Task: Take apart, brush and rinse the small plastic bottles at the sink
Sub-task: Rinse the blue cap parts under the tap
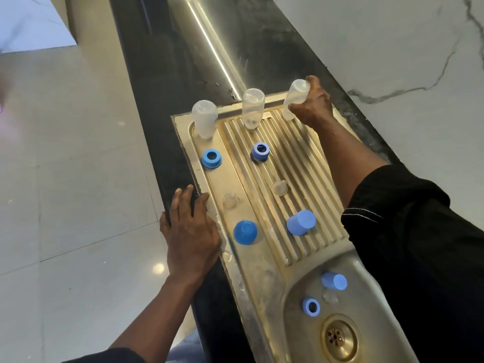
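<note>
Your left hand [190, 231] lay flat on the near-left edge of the black stone counter [157, 113], fingers straight and relaxed, holding nothing, with the fingertips just reaching the rim of the stainless steel drainboard [262, 268].

On the drainboard's smooth left strip, the left clear plastic bottle [204, 119] stood on end at the far corner. Nearer along that strip came a blue plastic ring collar [211, 159], a small clear teat [231, 201] and a blue dome cap [245, 232], which sat just beside your left hand.

On the ribbed part, the middle clear plastic bottle [252, 108] stood at the far edge. Nearer on the ribs were a second blue ring collar [260, 151], a second clear teat [280, 187] and a blue cylindrical cap [301, 222] lying on its side.

At the far right corner your right hand [314, 103] was wrapped around the right clear plastic bottle [296, 99], which tilted slightly left with its lower end at the drainboard; you could not tell whether it touched.

In the steel sink basin [296, 292], nearest you on the right, lay a third blue cap [334, 280], a third blue ring collar [311, 306] and a faint clear teat [330, 296] between them, just beyond the round drain [339, 337].
</note>
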